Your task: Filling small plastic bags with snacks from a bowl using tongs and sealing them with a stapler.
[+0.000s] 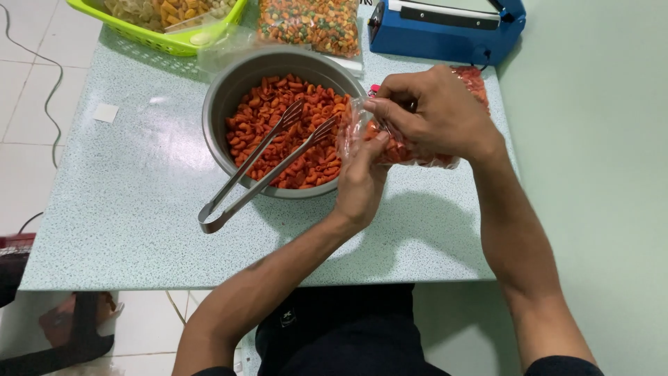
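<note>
At centre frame the left hand [360,182] pinches the near edge of a clear plastic bag of orange snack pieces [417,150] on the speckled pale-green counter [125,216]; the right hand [435,111] grips its top; left of it, metal tongs [261,167] rest in a grey metal bowl [229,90]; at the top right sits a blue heat sealer [445,28].

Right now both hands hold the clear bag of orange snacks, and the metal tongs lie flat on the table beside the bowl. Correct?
Not quite. In the head view the tongs rest in the grey bowl, tips on the snacks, handle over its rim. Both hands, left and right, do hold the bag.
</note>
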